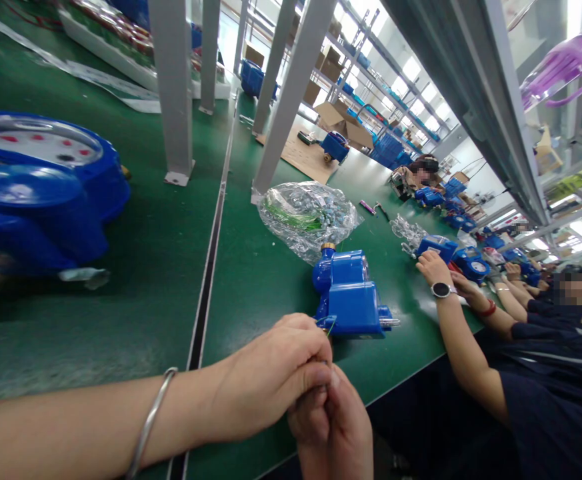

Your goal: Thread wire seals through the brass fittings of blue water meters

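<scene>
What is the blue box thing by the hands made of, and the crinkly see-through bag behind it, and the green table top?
The blue box-shaped meter housing looks like glossy moulded plastic, with a brass-coloured metal fitting on top. The crinkled clear bag seems to be thin plastic film: it wrinkles and glints. The green table top looks like a matt rubbery mat, though that is hard to tell for sure.

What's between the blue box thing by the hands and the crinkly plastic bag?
Only bare green mat. In the head view, the blue meter sits just in front of the plastic bag, its brass top close to the bag's edge.
</scene>
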Demonstrator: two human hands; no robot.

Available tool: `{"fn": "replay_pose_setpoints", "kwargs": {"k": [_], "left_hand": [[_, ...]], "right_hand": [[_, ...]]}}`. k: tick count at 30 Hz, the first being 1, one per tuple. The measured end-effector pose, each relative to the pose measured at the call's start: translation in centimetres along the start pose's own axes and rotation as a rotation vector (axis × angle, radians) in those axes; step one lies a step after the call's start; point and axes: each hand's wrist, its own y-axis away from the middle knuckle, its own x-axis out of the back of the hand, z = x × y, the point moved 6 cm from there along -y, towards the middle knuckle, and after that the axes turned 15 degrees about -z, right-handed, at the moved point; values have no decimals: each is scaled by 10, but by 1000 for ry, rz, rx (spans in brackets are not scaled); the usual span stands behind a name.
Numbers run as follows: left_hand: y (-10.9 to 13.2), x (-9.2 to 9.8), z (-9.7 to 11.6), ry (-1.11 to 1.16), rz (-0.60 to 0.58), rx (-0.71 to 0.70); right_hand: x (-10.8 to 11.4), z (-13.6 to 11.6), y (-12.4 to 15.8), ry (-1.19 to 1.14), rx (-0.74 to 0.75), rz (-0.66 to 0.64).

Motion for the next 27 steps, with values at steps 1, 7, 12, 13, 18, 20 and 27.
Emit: {"fn": "replay_pose_setpoints", "kwargs": {"k": [1,7,12,13,18,20,27], "left_hand": [[1,2,2,-43,37,-52],[7,14,-9,-92,225,32],[-1,-10,-17,-253,-85,201],[-1,-14,-18,-286,-123,216],[-1,-23,-14,-294,-77,186],[-1,-24,-11,-301,-58,170],[1,-22,-13,-316,-86,175]], "right_hand": [[4,-4,2,81,45,51],[14,-32,20,1108,284,134],[3,-35,20,1685,476,-16],[1,-35,20,1724,510,-12],[0,-31,23,1502,477,35],[10,-24,18,1068,302,68],[13,3,10,353,25,98]]}}
